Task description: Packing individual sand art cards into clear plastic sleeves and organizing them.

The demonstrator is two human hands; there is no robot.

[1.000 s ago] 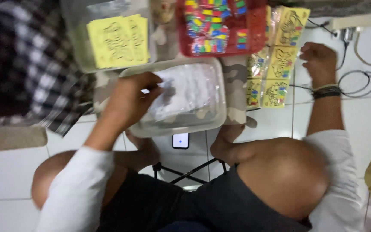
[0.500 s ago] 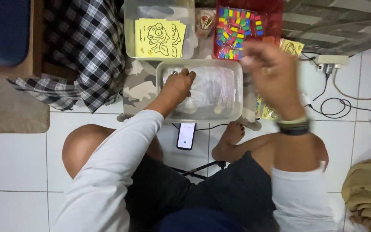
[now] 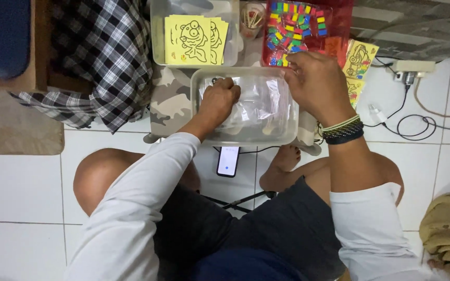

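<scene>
Head view: left hand (image 3: 220, 101) curled shut on clear plastic bags (image 3: 259, 104) in near bin (image 3: 287, 132), right hand (image 3: 313, 83) fingers bent at far rim, grip unclear; bags prob light, slippery, floppy, so pinch by an edge.

A second ago the right hand (image 3: 316, 83) lay far out to the right, on the yellow picture sheets (image 3: 359, 60) by the cables. Half a second ago it was raised and blurred above the clear rectangular plastic tub (image 3: 246, 132). It now sits at that tub's far right corner, against the red tray of coloured blocks (image 3: 308, 26). The left hand (image 3: 220, 99) has curled from open fingers into a fist inside the tub.
</scene>
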